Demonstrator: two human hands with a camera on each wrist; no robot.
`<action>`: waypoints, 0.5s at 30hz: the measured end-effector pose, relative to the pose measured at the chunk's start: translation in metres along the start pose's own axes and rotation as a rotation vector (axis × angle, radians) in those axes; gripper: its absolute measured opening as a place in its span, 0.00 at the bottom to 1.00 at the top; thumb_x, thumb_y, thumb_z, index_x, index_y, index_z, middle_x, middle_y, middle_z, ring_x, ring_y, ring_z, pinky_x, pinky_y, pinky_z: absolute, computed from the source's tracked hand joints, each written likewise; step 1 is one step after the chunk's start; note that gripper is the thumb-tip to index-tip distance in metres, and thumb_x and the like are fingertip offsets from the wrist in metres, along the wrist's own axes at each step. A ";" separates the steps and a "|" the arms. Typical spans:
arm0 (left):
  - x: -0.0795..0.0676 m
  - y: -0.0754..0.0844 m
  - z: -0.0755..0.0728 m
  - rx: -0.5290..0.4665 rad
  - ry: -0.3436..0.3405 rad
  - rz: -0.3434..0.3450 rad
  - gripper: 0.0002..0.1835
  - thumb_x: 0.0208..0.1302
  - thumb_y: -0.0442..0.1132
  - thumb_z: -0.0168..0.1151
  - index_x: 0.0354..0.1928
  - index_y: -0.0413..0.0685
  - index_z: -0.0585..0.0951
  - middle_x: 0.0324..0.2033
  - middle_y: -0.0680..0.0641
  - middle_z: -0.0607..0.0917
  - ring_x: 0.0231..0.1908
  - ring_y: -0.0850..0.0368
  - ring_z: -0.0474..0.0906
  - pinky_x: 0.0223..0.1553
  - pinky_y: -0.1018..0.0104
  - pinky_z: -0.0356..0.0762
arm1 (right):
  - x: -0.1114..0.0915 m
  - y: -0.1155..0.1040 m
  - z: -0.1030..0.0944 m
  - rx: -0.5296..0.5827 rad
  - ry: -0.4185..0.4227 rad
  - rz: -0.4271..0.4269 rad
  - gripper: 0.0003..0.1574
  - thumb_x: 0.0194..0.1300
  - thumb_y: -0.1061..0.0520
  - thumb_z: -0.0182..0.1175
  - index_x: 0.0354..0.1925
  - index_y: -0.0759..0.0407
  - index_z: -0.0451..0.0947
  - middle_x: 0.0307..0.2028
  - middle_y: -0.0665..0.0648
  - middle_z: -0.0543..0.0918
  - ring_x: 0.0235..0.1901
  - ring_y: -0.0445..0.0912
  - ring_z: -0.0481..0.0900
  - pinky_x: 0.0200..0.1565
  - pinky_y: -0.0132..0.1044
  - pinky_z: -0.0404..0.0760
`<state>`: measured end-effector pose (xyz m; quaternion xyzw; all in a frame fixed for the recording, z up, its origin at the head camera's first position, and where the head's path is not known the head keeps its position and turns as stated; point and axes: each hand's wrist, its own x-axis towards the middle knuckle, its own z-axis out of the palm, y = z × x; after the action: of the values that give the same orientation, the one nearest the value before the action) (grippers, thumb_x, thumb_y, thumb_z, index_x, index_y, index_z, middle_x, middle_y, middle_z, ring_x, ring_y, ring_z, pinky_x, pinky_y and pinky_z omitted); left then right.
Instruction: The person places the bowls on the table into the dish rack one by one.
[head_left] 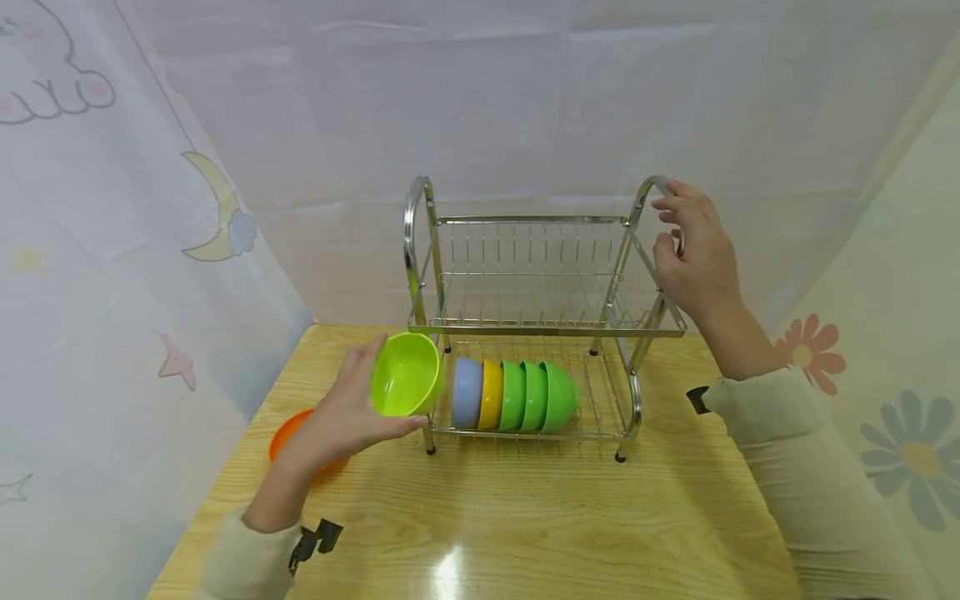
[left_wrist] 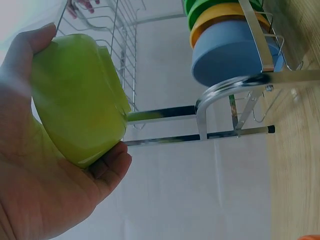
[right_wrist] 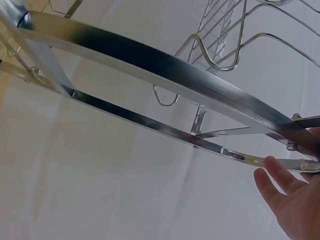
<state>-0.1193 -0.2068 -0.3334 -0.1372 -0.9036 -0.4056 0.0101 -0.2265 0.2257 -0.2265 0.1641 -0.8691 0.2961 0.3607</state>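
Observation:
My left hand (head_left: 351, 414) holds a lime green bowl (head_left: 406, 377) with the thumb and fingers spread around its sides. The bowl is tilted, its opening turned toward the head camera, beside the left legs of a two-tier metal dish rack (head_left: 547, 331). In the left wrist view the outside of the bowl (left_wrist: 80, 100) hides part of the rack. At the rack's upper right end, my right hand (head_left: 697, 250) grips the curved side tube. Its fingers (right_wrist: 281, 181) show against the tube in the right wrist view.
On the lower tier several bowls stand nested on their sides: a blue bowl (head_left: 467, 393), a yellow bowl (head_left: 491, 395) and green bowls (head_left: 559, 397). An orange bowl (head_left: 288, 430) sits on the wooden table (head_left: 525, 525), partly behind my left wrist. A curtain (head_left: 495, 108) hangs behind the rack.

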 end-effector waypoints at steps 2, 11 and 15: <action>0.000 0.003 0.002 0.002 -0.004 0.003 0.68 0.45 0.60 0.81 0.81 0.52 0.47 0.66 0.42 0.61 0.53 0.43 0.73 0.49 0.49 0.80 | -0.001 -0.001 -0.001 0.007 -0.014 0.015 0.26 0.71 0.64 0.46 0.65 0.62 0.72 0.74 0.49 0.65 0.62 0.54 0.75 0.50 0.15 0.64; -0.003 0.015 0.010 0.008 -0.002 0.012 0.69 0.42 0.58 0.83 0.81 0.55 0.49 0.65 0.44 0.63 0.52 0.45 0.73 0.49 0.48 0.81 | -0.003 -0.006 -0.008 0.002 -0.055 0.043 0.30 0.73 0.58 0.47 0.71 0.58 0.68 0.76 0.49 0.61 0.69 0.54 0.67 0.56 0.40 0.71; -0.003 0.019 0.012 0.007 -0.011 0.022 0.70 0.40 0.59 0.83 0.81 0.56 0.49 0.66 0.45 0.62 0.53 0.45 0.73 0.49 0.49 0.81 | -0.005 -0.009 -0.010 0.012 -0.063 0.023 0.30 0.73 0.58 0.49 0.71 0.62 0.68 0.77 0.55 0.61 0.74 0.55 0.59 0.67 0.60 0.64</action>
<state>-0.1107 -0.1861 -0.3279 -0.1494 -0.9035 -0.4016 0.0100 -0.2130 0.2257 -0.2213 0.1652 -0.8801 0.3000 0.3288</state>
